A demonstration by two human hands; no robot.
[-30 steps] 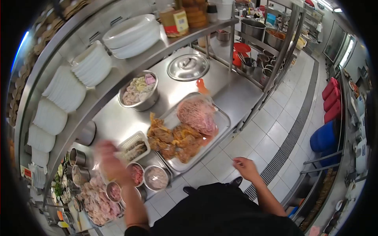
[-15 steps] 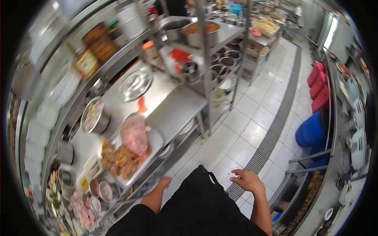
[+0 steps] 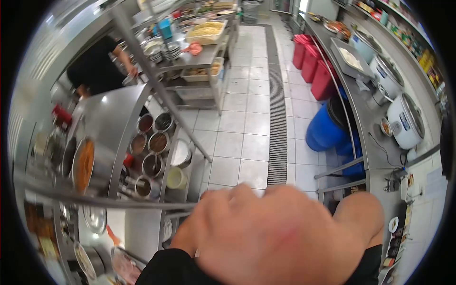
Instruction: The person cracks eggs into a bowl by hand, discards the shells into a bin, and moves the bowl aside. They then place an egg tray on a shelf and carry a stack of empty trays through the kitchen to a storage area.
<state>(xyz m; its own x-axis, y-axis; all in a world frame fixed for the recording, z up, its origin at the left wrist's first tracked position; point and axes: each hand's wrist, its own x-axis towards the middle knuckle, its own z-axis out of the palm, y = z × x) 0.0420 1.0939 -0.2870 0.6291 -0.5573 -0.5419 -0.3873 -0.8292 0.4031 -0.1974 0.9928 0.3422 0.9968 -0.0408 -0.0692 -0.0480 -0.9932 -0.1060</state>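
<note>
My right hand (image 3: 270, 232) is raised close in front of the camera, large and blurred, with its back towards me. The knuckles are bent and the fingers curl away underneath; what they hold, if anything, is hidden. The bent right arm (image 3: 361, 216) shows beyond it. My left hand (image 3: 191, 229) is lower and mostly covered by the right one, its fingers out of sight. The two hands overlap in this view. A metal shelf rail (image 3: 156, 206) runs in from the left to the edge of the left hand.
On the left stand a pot of orange food (image 3: 85, 164), several sauce pots (image 3: 153, 165) and a metal post (image 3: 156, 90). A co-worker (image 3: 97, 66) is behind the steel counter. A floor drain (image 3: 278, 118) runs ahead. Blue barrels (image 3: 323, 128), red bins (image 3: 323, 78) and rice cookers (image 3: 403, 121) line the right.
My right hand has risen from low beside my body to just before the camera. The view has swung right and up, so the raw meat tray has mostly left it.
</note>
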